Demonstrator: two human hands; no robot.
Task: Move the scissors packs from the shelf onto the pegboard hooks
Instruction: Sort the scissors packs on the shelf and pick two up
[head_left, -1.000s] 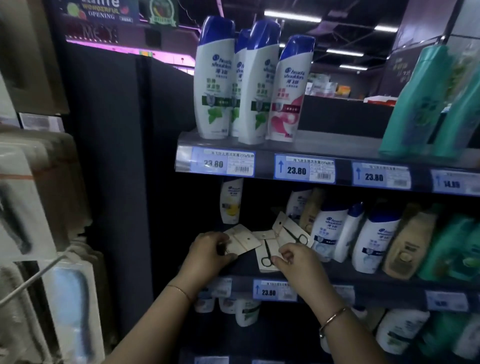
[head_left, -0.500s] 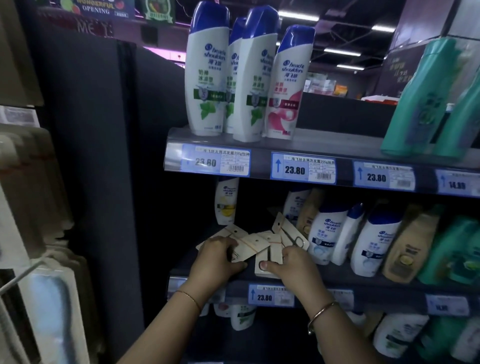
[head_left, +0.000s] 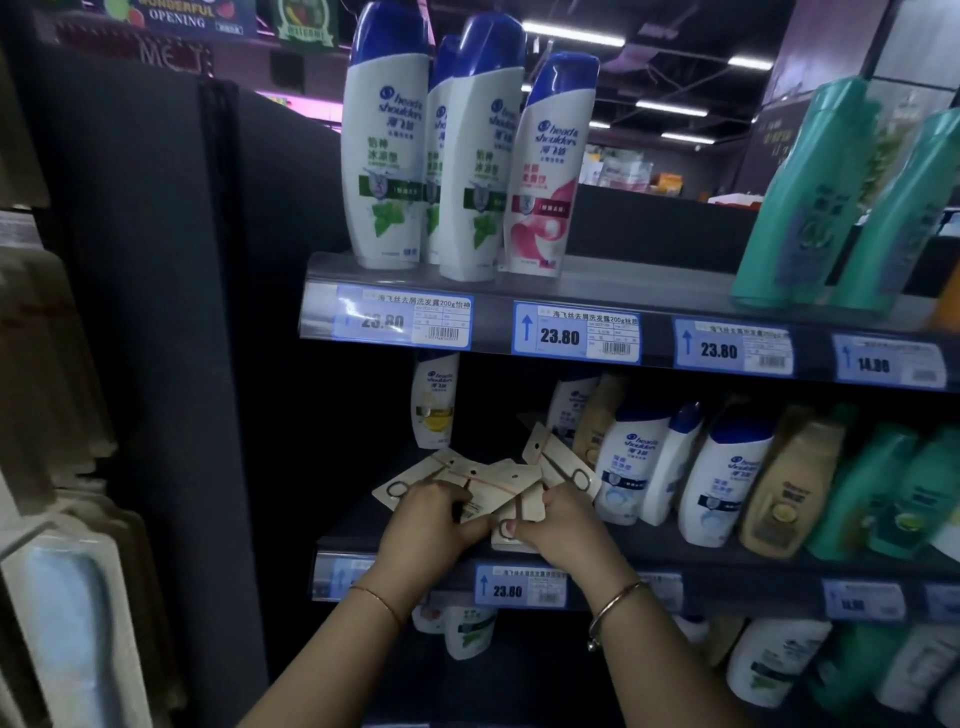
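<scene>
Scissors packs (head_left: 506, 486) lie fanned on the middle shelf (head_left: 675, 558) (none hung yet); left hand (head_left: 434, 525) and right hand (head_left: 563, 525) pinch several cards together, gathering them.

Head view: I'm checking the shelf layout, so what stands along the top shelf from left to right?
White shampoo bottle with green leaf label → white bottle with pink label → teal bottles. The white bottles between the first two overlap, so I leave them out.
</scene>
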